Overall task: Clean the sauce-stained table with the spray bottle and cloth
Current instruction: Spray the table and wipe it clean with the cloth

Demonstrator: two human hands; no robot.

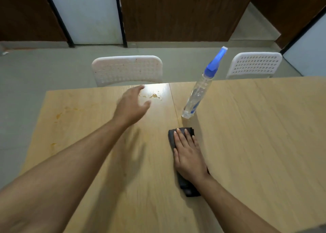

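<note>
Desk [255, 144]: light wood, seam running 12 to 6 through the middle.

Sauce stains [59, 115] at 9–10 o'clock near the left edge, orange-yellow smears, thin and dried-looking. More drops [154, 96] at 12, glossy under the glare, probably wetter.

Left hand [131, 107] in mid-air over the desk, about 11 o'clock, fingers loose and spread, holding nothing. It's blurred; my read is it's reaching toward the spray bottle or the 12 o'clock drops, can't tell which.

Right hand [187, 153] at centre, palm flat, fingers straight, pressing on the cloth [188, 188]. No grip, just weight on it, likely pinning it ready to wipe. Cloth is dark, folded into a long strip, lying on the desk just right of the seam.

Spray bottle [197, 93] at 1 o'clock, upright on the desk just beyond the cloth, not touching it. Clear body, mostly full, blue trigger head.

Two white chairs [127, 69] behind the far edge.
</note>
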